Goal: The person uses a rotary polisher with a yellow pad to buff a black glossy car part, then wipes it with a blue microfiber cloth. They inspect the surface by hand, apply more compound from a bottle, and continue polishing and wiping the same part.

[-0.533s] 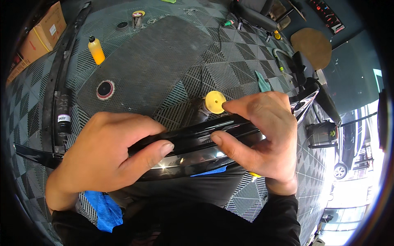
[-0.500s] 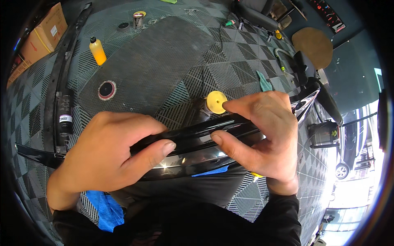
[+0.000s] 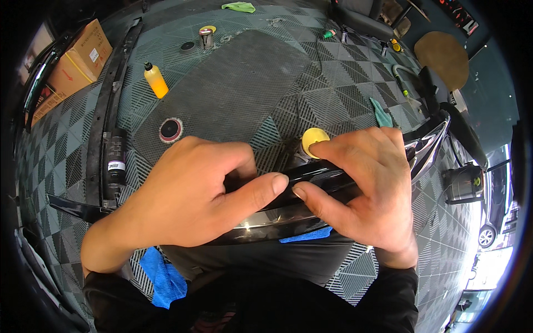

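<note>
Printing: a brown carton (image 3: pixel 80 61) carries dark lettering, a red arrow and one white sticker (image 3: pixel 94 55); a black cylinder (image 3: pixel 116 147) wears a white label band (image 3: pixel 116 165) with small print, too small to make out.
Floor: grey and dark ribbed tiles (image 3: pixel 344 100) in a triangle pattern, with a dark textured mat (image 3: pixel 222 83) ahead of the hands.
Room: a black seat (image 3: pixel 361 19) stands at the far edge; a car (image 3: pixel 494 216) shows at right in bright light, near a dark bucket (image 3: pixel 465 186).
Glossy black trim: one long curved piece (image 3: pixel 272 222), crossing in front of the person's lap, shiny along its near side.
Left hand: (image 3: pixel 205 194) fingers bent over the trim's far edge, thumb laid along the top, gripping it; some fingertips are hidden.
Right hand: (image 3: pixel 369 186) thumb on the near side, fingers over the far side, gripping the trim; its forefinger overlaps a yellow disc (image 3: pixel 315 137) in view.
Cloths: one green (image 3: pixel 239 6), one teal (image 3: pixel 381 112), two blue patches (image 3: pixel 164 277), one showing under the trim.
Orange-filled bottle: one (image 3: pixel 156 81), upright.
Fringed pad: one (image 3: pixel 171 130), on the mat.
</note>
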Motion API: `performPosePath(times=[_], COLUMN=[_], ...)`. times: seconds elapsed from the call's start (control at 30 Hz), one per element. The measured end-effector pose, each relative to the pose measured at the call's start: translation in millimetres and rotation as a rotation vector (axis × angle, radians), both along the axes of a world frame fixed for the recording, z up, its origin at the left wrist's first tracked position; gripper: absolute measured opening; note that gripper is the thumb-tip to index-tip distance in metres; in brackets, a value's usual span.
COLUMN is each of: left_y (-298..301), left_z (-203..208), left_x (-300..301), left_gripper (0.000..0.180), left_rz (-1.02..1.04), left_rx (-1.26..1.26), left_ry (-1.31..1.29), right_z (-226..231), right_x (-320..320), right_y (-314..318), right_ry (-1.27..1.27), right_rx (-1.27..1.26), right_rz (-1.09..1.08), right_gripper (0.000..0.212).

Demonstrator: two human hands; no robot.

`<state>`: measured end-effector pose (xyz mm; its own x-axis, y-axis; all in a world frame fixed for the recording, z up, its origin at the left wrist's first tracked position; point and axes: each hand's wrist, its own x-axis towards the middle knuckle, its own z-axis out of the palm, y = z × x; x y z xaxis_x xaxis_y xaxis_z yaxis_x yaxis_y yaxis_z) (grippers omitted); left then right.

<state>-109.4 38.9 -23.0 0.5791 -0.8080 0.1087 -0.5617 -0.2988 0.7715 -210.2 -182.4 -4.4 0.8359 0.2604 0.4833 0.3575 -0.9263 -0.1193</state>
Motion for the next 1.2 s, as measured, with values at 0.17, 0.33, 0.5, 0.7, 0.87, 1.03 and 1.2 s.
performPosePath(times=[0.17, 0.33, 0.5, 0.7, 0.87, 1.03, 1.2], left_y=[-0.4, 2.8, 6.6, 1.7, 3.2, 10.1, 15.2], left_z=[-1.5, -2.3, -8.0, -5.3, -9.7, -17.1, -15.9], left_x=[3.2, 5.5, 5.5, 4.6, 4.6, 6.3, 4.6], left_gripper=[0.051, 0.044, 0.039, 0.034, 0.034, 0.027, 0.024], left_rz=[0.016, 0.007, -0.023, -0.031, -0.049, -0.075, -0.068], left_rx=[0.005, 0.035, -0.039, -0.034, -0.088, -0.114, -0.118], left_ry=[-0.035, 0.044, 0.025, 0.01, -0.034, -0.067, -0.042], right_z=[-0.1, -1.3, 0.5, -2.1, 0.3, -2.2, 0.4], right_x=[0.6, 0.2, 0.4, 2.2, 1.1, 1.3, 2.9], right_y=[0.5, 0.0, 1.5, -1.9, 0.6, 3.5, 7.2], right_ry=[-0.01, -0.005, 0.004, -0.019, -0.003, 0.0, 0.011], right_rx=[0.022, 0.025, 0.027, 0.046, 0.035, 0.046, 0.048], right_rz=[0.001, -0.02, -0.02, 0.021, 0.006, -0.014, -0.022], right_gripper=[0.041, 0.041, 0.04, 0.041, 0.041, 0.041, 0.041])
